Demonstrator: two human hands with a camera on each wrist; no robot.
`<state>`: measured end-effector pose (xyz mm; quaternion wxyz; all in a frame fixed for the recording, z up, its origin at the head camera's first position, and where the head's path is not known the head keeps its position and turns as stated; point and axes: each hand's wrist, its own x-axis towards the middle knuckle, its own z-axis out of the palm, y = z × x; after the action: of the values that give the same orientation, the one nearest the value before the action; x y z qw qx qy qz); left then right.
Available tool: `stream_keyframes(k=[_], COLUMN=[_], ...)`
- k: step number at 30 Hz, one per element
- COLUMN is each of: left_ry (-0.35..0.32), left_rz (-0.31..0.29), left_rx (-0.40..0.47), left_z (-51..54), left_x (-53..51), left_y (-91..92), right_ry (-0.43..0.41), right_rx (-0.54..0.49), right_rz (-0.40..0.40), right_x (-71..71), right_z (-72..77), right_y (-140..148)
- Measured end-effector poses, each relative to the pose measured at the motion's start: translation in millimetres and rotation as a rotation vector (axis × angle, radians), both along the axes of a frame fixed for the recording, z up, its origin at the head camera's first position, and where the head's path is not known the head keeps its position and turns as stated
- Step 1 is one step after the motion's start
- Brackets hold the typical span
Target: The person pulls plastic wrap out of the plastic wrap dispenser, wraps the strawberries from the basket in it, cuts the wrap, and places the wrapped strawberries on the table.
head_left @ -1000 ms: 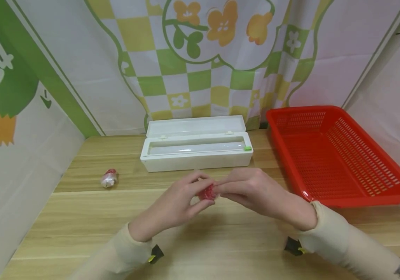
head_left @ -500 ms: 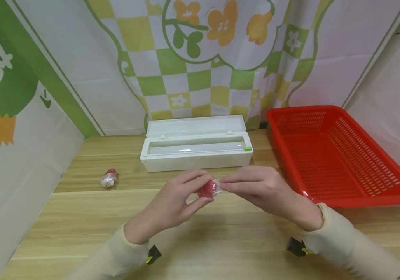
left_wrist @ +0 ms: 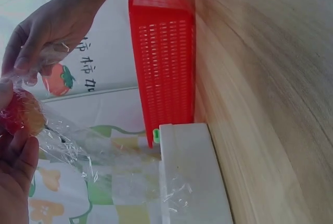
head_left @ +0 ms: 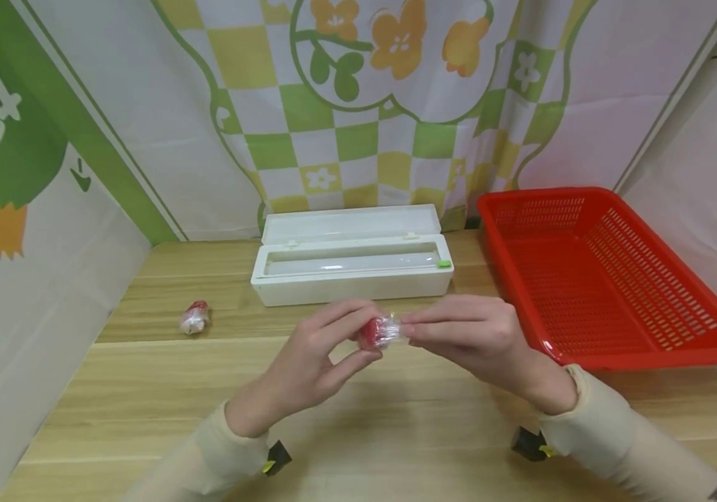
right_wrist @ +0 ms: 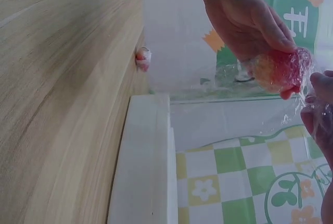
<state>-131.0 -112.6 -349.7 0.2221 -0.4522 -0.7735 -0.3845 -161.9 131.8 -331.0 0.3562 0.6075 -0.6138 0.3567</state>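
A small red and yellow apple (right_wrist: 276, 72) with a dark stem is partly covered in clear plastic film (left_wrist: 70, 148), held above the table. My left hand (head_left: 311, 366) grips the apple between thumb and fingers. To its right, my right hand (head_left: 471, 341) pinches the gathered film at the apple's right side. In the left wrist view a loose sheet of film trails from the apple across the background. Another small red fruit wrapped in film (head_left: 196, 318) lies on the table at the left.
At the back stands a white film dispenser box (head_left: 352, 284), lid raised, with a roll inside and a green slider (head_left: 444, 264). A red plastic basket (head_left: 515, 279) sits at the right. A patterned curtain (head_left: 358, 146) hangs behind the wooden table (head_left: 145, 404).
My right hand has shifted slightly right, away from the apple, drawing the film into a tighter gathered strand. My left hand has turned the apple a little and still holds it.
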Motion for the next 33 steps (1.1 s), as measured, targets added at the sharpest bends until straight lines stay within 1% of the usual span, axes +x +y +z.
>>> stream_keyframes(k=[3, 5, 8, 11, 16, 19, 27, 33], left_ry=[-0.061, -0.082, -0.095, -0.103, -0.159, -0.196, -0.269, -0.316], left_rz=[-0.031, -0.037, -0.042, -0.053, -0.076, -0.093, -0.134, -0.177], left_rx=[0.040, 0.051, 0.063, 0.081, 0.125, 0.149, 0.160, 0.165], left_z=[-0.5, -0.4, 0.3, 0.4, -1.3, -2.8, -3.4, -3.0], left_x=[0.7, 0.8, 1.0, 1.6, 3.4, 3.9, 3.3, 2.4], left_y=[0.2, 0.4, 1.3, 2.2, 3.1, 2.8, 1.6, 1.0], right_ry=[-0.027, -0.031, -0.024, -0.037, -0.081, -0.093, -0.091, -0.082], right_rx=[-0.021, -0.031, -0.042, -0.053, -0.052, -0.047, -0.026, -0.016], right_rz=[0.039, 0.051, 0.048, 0.044, 0.037, 0.042, 0.066, 0.055], right_x=[-1.6, -2.2, -2.0, -0.9, 0.6, 0.8, -1.2, -2.5], right_z=[-1.3, -1.1, -0.7, -0.3, -0.8, -1.4, -1.5, -1.0], right_y=[-0.2, -0.4, -0.9, -0.5, 1.0, 1.1, 1.1, 2.4])
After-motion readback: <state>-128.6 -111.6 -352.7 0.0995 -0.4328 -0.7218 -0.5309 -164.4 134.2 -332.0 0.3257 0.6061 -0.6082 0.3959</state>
